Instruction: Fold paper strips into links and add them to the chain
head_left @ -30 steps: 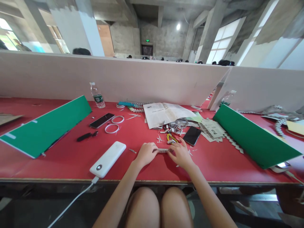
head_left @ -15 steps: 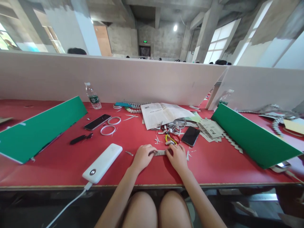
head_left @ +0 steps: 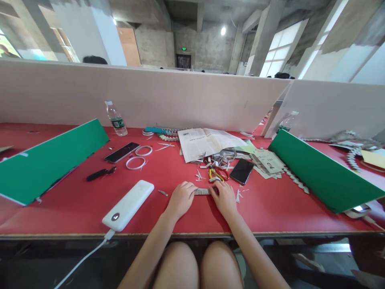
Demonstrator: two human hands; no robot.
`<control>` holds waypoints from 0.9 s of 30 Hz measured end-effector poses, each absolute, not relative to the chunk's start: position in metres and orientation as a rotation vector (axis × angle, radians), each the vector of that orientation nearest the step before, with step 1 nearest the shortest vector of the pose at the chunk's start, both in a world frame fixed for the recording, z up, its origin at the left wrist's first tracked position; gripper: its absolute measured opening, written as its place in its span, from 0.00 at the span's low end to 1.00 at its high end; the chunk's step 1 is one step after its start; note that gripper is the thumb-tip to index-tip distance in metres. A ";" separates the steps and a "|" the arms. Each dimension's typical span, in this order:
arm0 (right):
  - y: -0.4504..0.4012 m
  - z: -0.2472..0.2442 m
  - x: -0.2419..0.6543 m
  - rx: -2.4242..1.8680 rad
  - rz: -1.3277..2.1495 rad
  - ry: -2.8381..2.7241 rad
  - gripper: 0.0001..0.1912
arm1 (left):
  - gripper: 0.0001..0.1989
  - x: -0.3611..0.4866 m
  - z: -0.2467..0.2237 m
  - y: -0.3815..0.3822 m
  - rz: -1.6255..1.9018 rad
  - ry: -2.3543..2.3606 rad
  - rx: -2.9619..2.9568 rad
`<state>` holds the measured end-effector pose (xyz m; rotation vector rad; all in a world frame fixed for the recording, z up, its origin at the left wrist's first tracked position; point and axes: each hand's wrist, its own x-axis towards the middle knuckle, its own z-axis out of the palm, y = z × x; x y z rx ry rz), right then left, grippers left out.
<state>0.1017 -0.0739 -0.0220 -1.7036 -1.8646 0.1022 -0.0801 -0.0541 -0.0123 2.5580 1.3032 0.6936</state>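
A narrow folded strip of newspaper (head_left: 202, 192) lies level just above the red tabletop, stretched between my two hands. My left hand (head_left: 182, 198) is closed on its left end, thumb and fingers pinched together. At the other end my right hand (head_left: 223, 196) pinches the strip the same way. Right behind the hands are yellow-and-red-handled pliers (head_left: 215, 174), with a small paper piece by them. Beyond these sits a pile of folded paper strips (head_left: 221, 160), partly under a spread newspaper sheet (head_left: 207, 143). Small paper scraps (head_left: 199, 175) are scattered near the fingers.
A black phone (head_left: 242, 171) and cut newspaper pieces (head_left: 267, 161) lie to the right. On the left are a white power bank (head_left: 128, 206), tape rolls (head_left: 136, 163), another phone (head_left: 122, 152) and a water bottle (head_left: 116, 119). Green boards (head_left: 57, 162) flank both sides.
The strip stays between both hands and its printed face shows a little more clearly. My left fingers have closed together slightly; the whole view has shifted a little.
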 end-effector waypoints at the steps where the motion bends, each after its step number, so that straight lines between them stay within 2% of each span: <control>1: -0.075 -0.022 0.102 -1.692 0.095 -1.864 0.09 | 0.11 -0.080 -0.012 -0.054 0.690 1.303 2.555; 6: -0.082 -0.016 0.100 -1.532 0.079 -1.915 0.09 | 0.05 -0.080 -0.005 -0.057 0.657 1.333 2.566; 17: -0.082 -0.015 0.097 -1.376 0.173 -2.095 0.00 | 0.07 -0.081 -0.007 -0.052 0.587 1.219 2.623; 27: -0.081 -0.015 0.096 -1.319 0.095 -2.116 0.04 | 0.09 -0.079 -0.004 -0.055 0.653 1.217 2.463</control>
